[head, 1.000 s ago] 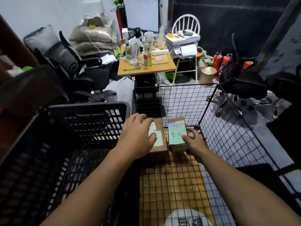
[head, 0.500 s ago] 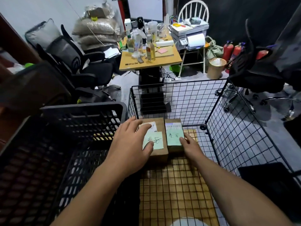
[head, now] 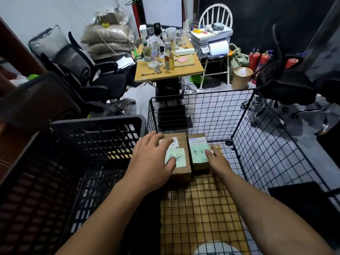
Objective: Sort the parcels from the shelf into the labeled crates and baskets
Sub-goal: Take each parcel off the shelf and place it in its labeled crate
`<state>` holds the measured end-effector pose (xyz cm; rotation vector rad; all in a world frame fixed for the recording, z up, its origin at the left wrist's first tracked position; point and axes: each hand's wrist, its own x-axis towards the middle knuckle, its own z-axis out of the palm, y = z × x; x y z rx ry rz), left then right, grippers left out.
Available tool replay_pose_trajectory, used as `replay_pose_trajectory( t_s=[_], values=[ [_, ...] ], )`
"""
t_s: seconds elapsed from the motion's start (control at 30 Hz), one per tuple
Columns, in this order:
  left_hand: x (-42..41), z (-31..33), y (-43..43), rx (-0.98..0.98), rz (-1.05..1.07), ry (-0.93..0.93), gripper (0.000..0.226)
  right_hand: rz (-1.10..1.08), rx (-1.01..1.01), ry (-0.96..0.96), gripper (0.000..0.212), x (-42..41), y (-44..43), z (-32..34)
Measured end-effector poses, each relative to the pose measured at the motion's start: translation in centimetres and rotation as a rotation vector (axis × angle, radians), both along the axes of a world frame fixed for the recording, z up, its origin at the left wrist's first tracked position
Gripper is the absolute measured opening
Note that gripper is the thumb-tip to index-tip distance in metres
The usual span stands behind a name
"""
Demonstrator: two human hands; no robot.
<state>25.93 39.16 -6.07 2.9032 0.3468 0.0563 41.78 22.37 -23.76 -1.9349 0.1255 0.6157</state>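
room: cluttered workroom with a wooden desk (head: 169, 72) crowded with bottles at the back, a printer (head: 211, 43) on a white chair beside it, and office chairs on both sides
containers: a wire basket (head: 202, 92) stands just beside a black crate (head: 95, 124); a bamboo mat (head: 198, 208) shows through the basket's mesh
parcels: two small brown cardboard boxes lie side by side, touching, at the far end inside the wire basket; the left parcel (head: 181, 142) carries a printed label and a handwritten green note (head: 177, 158), and the right parcel (head: 201, 166) carries the same
left: the left hand (head: 150, 162) lies flat on top of the left parcel, fingers straight, thumb at the note's edge, gripping nothing
right: the right hand (head: 218, 162) has straight fingers against the right parcel's right side, index tip on its note, not curled round the box
handling: stiff, flat-faced cardboard, probably light for its size and not slippery; corners could dent if squeezed; contents cannot be told
where to hold: best judged, thumb on one long side and fingers on the other, or a palm under the base; keep off the notes, which look only stuck on and could peel
step: both parcels look set down, and the hands seem to be squaring them together
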Motion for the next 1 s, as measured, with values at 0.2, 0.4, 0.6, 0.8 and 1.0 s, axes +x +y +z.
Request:
replay_pose_trajectory(
  t_s=[0.2, 0.4, 0.6, 0.8, 1.0],
  values=[
    [-0.5, 0.3, 0.2, -0.011, -0.04, 0.004, 0.057, 0.054, -0.305, -0.194, 0.05, -3.2, -2.0, 3.2],
    [-2.7, 1.8, 0.0, -0.086, -0.163, -0.081, 0.054, 0.194, -0.58, -0.409, 0.055, -8.7, -4.2, 9.9],
    [-6.7, 3.3, -0.5, -0.057, -0.373, -0.134, 0.055, 0.246, -0.939, -0.651, 0.055, -16.9, -6.2, 16.6],
    [-10.9, 4.4, -2.5, -0.059, -0.567, -0.184, 0.054, 0.069, -1.078, -0.7, 0.061, -27.9, -8.2, 20.1],
    [-15.4, 5.7, -7.4, -0.139, -0.813, -0.265, 0.053, -0.123, -1.139, -0.681, 0.075, -39.3, -11.0, 21.7]
  ],
)
